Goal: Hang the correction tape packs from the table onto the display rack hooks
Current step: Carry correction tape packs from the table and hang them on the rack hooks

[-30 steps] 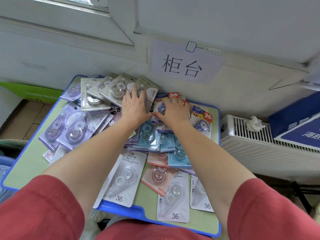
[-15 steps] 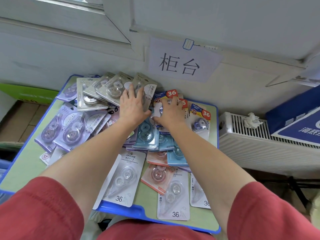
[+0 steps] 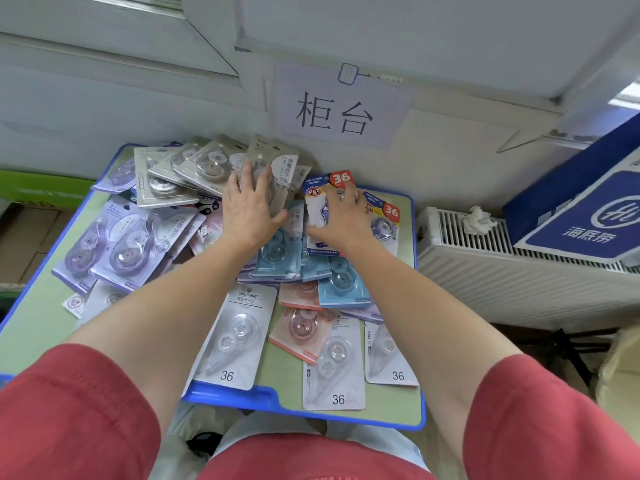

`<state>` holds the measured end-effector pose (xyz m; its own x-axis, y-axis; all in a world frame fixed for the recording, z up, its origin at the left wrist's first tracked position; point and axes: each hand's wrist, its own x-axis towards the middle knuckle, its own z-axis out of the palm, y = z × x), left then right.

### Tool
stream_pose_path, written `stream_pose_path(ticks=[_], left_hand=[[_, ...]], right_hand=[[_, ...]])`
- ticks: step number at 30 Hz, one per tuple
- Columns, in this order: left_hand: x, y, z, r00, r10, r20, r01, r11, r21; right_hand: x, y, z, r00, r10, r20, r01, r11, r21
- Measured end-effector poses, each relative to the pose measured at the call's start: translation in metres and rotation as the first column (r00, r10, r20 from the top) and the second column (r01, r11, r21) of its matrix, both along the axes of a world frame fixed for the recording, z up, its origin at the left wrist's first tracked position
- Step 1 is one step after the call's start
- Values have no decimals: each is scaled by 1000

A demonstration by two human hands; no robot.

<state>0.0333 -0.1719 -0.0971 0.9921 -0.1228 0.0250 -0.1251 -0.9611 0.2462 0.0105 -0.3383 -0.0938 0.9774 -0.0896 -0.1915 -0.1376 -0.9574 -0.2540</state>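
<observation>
Blue-and-white carded correction tape pack (image 3: 316, 202) with a red 36 badge lies upper centre on the green, blue-rimmed surface (image 3: 41, 317), pinched by the right hand (image 3: 341, 218), seemingly to lift it; the left hand (image 3: 249, 207) presses flat, steadying neighbouring grey packs (image 3: 204, 164).

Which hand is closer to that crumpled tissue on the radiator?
Right. The right hand, holding a red-badged pack, is left of the tissue; the left hand rests farther left on a grey pack.
</observation>
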Motion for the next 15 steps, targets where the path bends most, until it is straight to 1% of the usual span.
stream_pose_path(ticks=[6, 9, 12, 15], left_hand=[[-39, -16, 3, 999, 52, 0, -52, 999, -2], [-68, -25, 4, 993, 117, 13, -117, 993, -2], [-101, -37, 4, 985, 173, -7, -173, 985, 5], [-134, -53, 0, 977, 213, -17, -213, 976, -42]], right_hand=[[-36, -31, 3, 999, 50, -16, -49, 997, 55], [-56, -41, 5, 996, 91, 8, -91, 992, 90], [-83, -53, 3, 989, 138, 47, -142, 984, 107], [-113, -69, -2, 985, 161, 63, -169, 977, 132]])
